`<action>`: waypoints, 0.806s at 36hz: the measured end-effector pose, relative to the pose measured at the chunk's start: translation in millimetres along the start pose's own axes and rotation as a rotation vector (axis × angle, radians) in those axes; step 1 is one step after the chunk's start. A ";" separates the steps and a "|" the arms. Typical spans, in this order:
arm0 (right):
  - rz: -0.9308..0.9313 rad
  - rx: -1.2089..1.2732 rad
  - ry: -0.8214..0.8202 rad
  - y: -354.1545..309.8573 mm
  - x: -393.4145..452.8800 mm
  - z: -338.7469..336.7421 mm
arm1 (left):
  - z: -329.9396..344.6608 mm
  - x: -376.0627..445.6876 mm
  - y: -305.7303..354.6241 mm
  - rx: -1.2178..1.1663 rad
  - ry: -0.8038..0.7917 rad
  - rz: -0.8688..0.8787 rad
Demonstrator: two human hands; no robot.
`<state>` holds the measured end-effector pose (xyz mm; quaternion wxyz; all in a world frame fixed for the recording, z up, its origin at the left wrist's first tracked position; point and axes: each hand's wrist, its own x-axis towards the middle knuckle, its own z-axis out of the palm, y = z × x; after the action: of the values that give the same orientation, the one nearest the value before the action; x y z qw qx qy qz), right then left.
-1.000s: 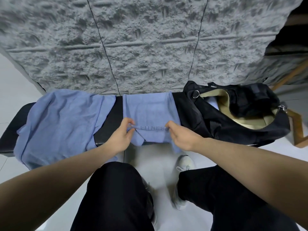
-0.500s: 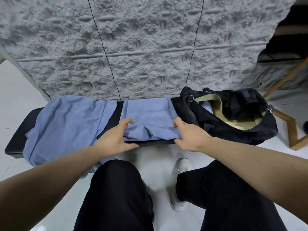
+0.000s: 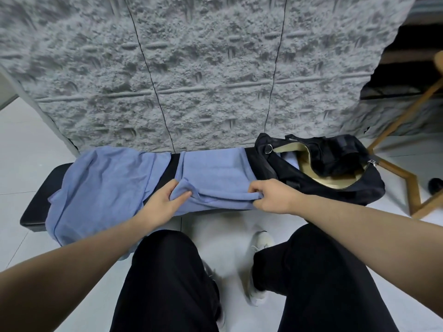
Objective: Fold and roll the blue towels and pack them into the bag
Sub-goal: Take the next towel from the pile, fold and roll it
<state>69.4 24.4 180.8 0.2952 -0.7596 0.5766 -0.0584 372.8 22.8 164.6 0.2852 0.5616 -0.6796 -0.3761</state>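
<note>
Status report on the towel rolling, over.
Left hand and right hand both gripping the near edge of the middle towel, roll just started. Second towel waiting, unfolded. Bag open, nothing blocking.

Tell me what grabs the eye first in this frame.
Both hands, left and right, grip the near edge of a folded blue cloth towel at the middle of the black padded bench. A rumpled blue towel drapes at left; an open black fabric bag sits at right.
</note>
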 end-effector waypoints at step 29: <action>0.067 0.265 0.088 -16.9 -10.8 -12.3 | -23.0 -13.5 23.9 -0.059 0.111 -0.215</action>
<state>74.8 32.3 202.4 0.3690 -0.6911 0.6012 -0.1574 381.1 33.6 197.6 0.2967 0.6426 -0.5872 -0.3927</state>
